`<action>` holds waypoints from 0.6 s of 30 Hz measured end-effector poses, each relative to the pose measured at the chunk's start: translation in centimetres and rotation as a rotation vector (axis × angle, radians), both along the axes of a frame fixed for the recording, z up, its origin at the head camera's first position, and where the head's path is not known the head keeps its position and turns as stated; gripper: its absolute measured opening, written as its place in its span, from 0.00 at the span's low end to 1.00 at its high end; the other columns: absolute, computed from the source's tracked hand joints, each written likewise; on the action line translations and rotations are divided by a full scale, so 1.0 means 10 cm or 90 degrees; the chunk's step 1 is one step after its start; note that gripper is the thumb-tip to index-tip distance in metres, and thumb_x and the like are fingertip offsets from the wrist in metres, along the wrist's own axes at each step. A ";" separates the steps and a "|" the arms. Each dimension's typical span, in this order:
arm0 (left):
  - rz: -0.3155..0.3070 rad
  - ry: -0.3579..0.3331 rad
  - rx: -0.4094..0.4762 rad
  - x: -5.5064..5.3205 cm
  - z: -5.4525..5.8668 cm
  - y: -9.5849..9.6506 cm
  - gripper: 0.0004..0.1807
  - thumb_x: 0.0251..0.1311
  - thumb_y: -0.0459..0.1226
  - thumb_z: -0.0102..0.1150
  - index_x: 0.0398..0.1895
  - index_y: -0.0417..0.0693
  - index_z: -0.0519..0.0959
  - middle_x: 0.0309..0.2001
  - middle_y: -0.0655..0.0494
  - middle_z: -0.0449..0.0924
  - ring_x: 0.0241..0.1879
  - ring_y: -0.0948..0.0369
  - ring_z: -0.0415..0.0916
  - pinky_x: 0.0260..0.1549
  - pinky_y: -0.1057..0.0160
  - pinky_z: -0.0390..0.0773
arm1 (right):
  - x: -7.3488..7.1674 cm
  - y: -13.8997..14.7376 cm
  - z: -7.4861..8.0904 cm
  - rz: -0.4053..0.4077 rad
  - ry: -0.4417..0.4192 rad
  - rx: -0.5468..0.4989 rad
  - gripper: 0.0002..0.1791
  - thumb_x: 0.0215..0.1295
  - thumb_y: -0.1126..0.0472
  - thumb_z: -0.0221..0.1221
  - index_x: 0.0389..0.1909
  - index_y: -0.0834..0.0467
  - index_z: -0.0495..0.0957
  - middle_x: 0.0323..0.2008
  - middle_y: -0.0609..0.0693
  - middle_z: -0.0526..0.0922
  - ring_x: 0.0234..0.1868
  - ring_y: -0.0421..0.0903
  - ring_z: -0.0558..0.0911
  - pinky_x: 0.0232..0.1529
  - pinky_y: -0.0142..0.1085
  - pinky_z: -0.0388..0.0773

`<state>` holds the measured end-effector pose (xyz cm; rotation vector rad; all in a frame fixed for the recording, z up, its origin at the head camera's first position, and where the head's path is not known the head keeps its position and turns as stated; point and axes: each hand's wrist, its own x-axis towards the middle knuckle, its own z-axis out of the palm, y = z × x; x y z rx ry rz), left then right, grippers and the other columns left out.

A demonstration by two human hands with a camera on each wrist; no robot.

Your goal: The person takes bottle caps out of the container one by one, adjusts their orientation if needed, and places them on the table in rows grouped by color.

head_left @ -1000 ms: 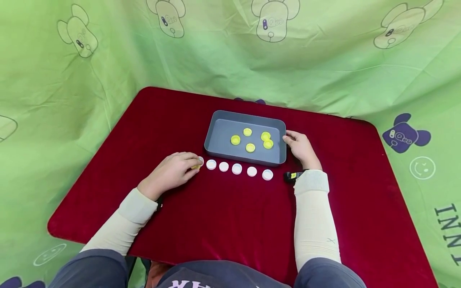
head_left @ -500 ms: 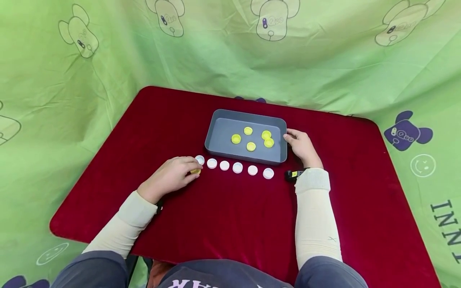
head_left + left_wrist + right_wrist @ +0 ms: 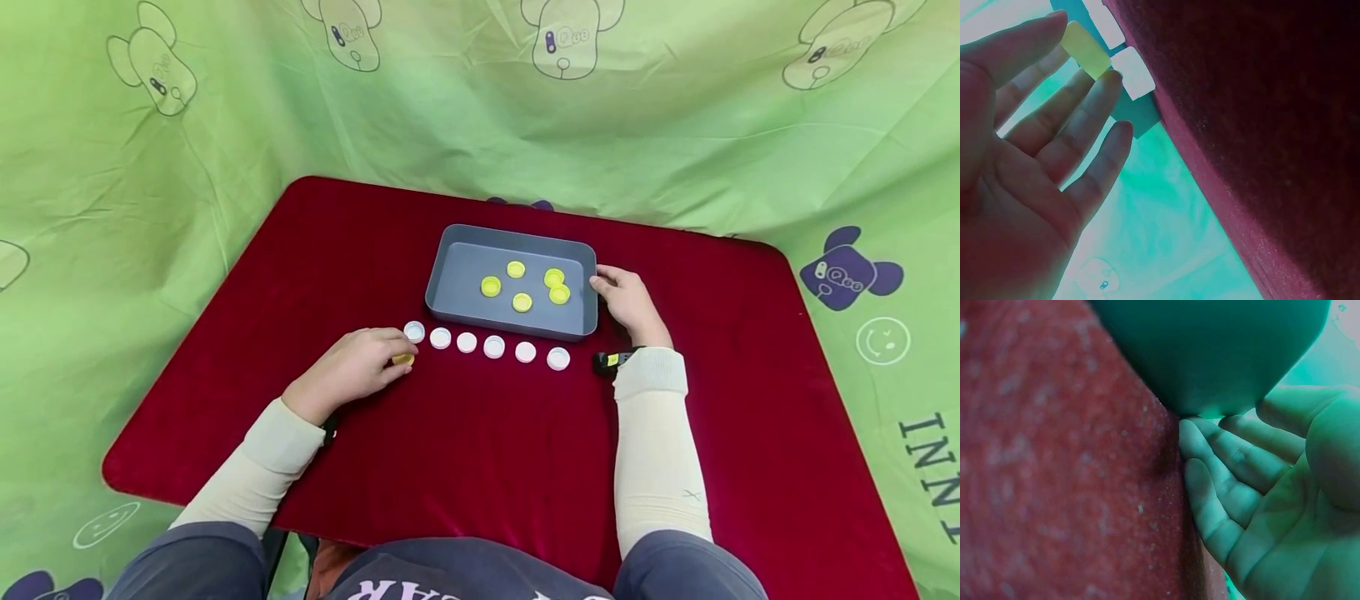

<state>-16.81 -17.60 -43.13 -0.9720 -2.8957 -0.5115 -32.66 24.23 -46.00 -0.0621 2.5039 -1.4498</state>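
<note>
My left hand (image 3: 358,369) pinches a yellow bottle cap (image 3: 404,359) between thumb and fingertips, just in front of the left end of a row of white caps. In the left wrist view this yellow cap (image 3: 1087,50) stands on edge between the fingertips, with a white cap (image 3: 1133,73) close behind it. The leftmost white cap (image 3: 414,332) lies flat on the table. At the grey tray (image 3: 510,327), my right hand (image 3: 632,307) touches the right wall with thumb and fingertips. The right wrist view shows its fingers fairly straight against the tray (image 3: 1210,356).
Several yellow caps lie in the tray, among them a yellow cap (image 3: 491,287) at left and two overlapping at right. White caps, such as the rightmost white cap (image 3: 558,359), line the tray's front. A red cloth (image 3: 480,450) covers the table; a green curtain (image 3: 450,108) hangs behind.
My left hand has drawn the yellow cap slightly toward me, off the leftmost white cap, which now shows fully. My right hand stays at the tray.
</note>
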 end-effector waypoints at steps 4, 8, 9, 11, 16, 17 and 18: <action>0.006 -0.011 -0.001 0.02 0.01 0.01 0.10 0.58 0.36 0.67 0.43 0.47 0.86 0.43 0.57 0.82 0.42 0.61 0.78 0.44 0.58 0.78 | 0.00 0.00 -0.01 0.000 0.007 0.001 0.27 0.75 0.56 0.51 0.70 0.64 0.63 0.59 0.63 0.75 0.59 0.53 0.74 0.60 0.47 0.67; 0.016 -0.029 -0.008 0.02 0.01 0.02 0.10 0.58 0.36 0.68 0.43 0.47 0.86 0.43 0.57 0.82 0.41 0.61 0.78 0.44 0.58 0.78 | 0.00 0.01 -0.02 -0.002 0.011 0.006 0.27 0.75 0.56 0.50 0.70 0.64 0.64 0.59 0.63 0.75 0.58 0.54 0.74 0.60 0.48 0.68; 0.018 -0.035 -0.012 0.02 0.01 0.03 0.10 0.58 0.37 0.68 0.43 0.47 0.86 0.43 0.57 0.82 0.41 0.61 0.78 0.44 0.58 0.78 | 0.00 0.01 -0.02 -0.001 0.011 0.009 0.27 0.75 0.56 0.50 0.70 0.65 0.64 0.59 0.63 0.75 0.58 0.54 0.74 0.60 0.48 0.68; 0.022 -0.045 -0.017 0.03 0.01 0.02 0.10 0.58 0.36 0.68 0.43 0.47 0.86 0.43 0.57 0.81 0.41 0.61 0.78 0.43 0.58 0.78 | 0.01 0.01 -0.02 -0.003 0.009 0.008 0.27 0.75 0.56 0.50 0.69 0.65 0.64 0.58 0.63 0.75 0.57 0.54 0.74 0.60 0.49 0.68; 0.029 -0.059 -0.025 0.04 0.00 0.02 0.10 0.57 0.36 0.68 0.43 0.47 0.86 0.42 0.57 0.81 0.40 0.61 0.77 0.43 0.58 0.78 | 0.02 -0.01 -0.01 -0.004 -0.002 0.003 0.27 0.75 0.56 0.51 0.70 0.65 0.63 0.59 0.63 0.75 0.58 0.55 0.75 0.60 0.49 0.68; 0.029 -0.060 -0.026 0.04 0.00 0.02 0.10 0.57 0.36 0.68 0.43 0.47 0.86 0.42 0.57 0.81 0.40 0.61 0.77 0.43 0.58 0.78 | 0.02 -0.01 0.00 -0.004 -0.002 0.002 0.27 0.75 0.57 0.51 0.70 0.65 0.63 0.59 0.63 0.75 0.58 0.54 0.75 0.60 0.49 0.68; 0.029 -0.061 -0.027 0.03 -0.01 0.02 0.11 0.57 0.36 0.68 0.43 0.47 0.86 0.42 0.57 0.81 0.40 0.61 0.77 0.43 0.58 0.78 | 0.02 -0.01 0.01 -0.006 -0.002 0.002 0.27 0.75 0.57 0.51 0.70 0.65 0.63 0.59 0.63 0.75 0.58 0.54 0.75 0.60 0.49 0.68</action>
